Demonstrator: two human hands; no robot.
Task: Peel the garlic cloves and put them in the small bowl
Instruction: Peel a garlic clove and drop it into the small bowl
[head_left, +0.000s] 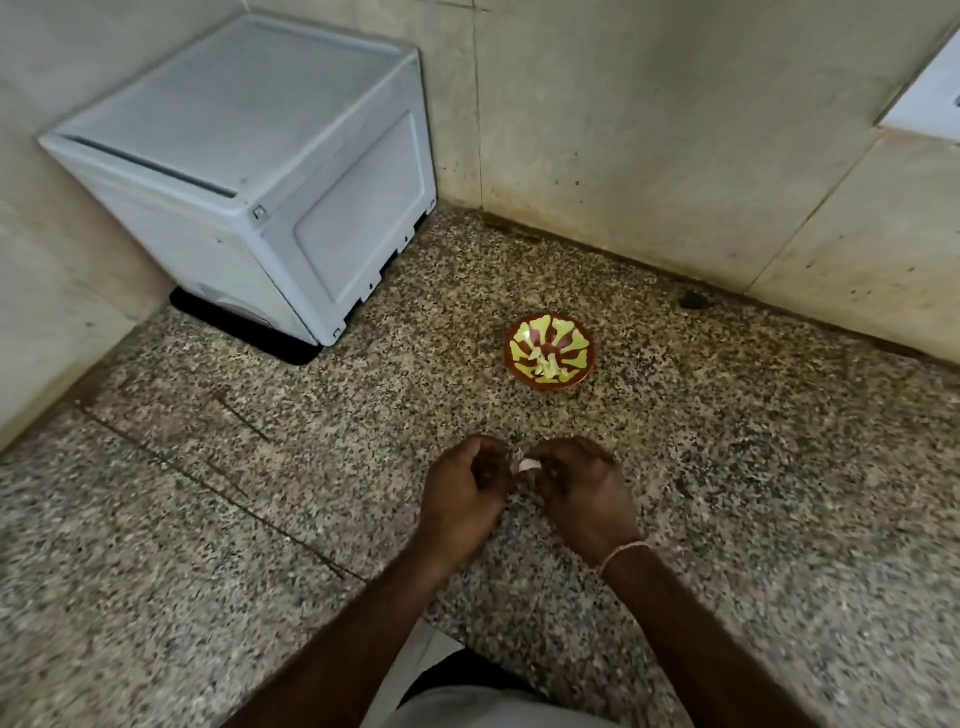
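A small red bowl (549, 353) with a yellow-green pattern stands on the speckled granite counter (260, 519), and several pale peeled garlic cloves (546, 367) lie in it. Nearer to me, my left hand (462, 493) and my right hand (584, 491) meet above the counter. Between their fingertips is a white garlic clove (528, 464), with a thin bit of skin showing at its top. Both hands have their fingers curled on it. The bowl sits about a hand's length beyond them.
A light grey plastic box (249, 176) stands in the back left corner on a black mat (291, 345). Tiled walls (675, 130) close the back and left sides. A small dark spot (693, 300) lies by the back wall. The counter's front edge (457, 636) is near my body.
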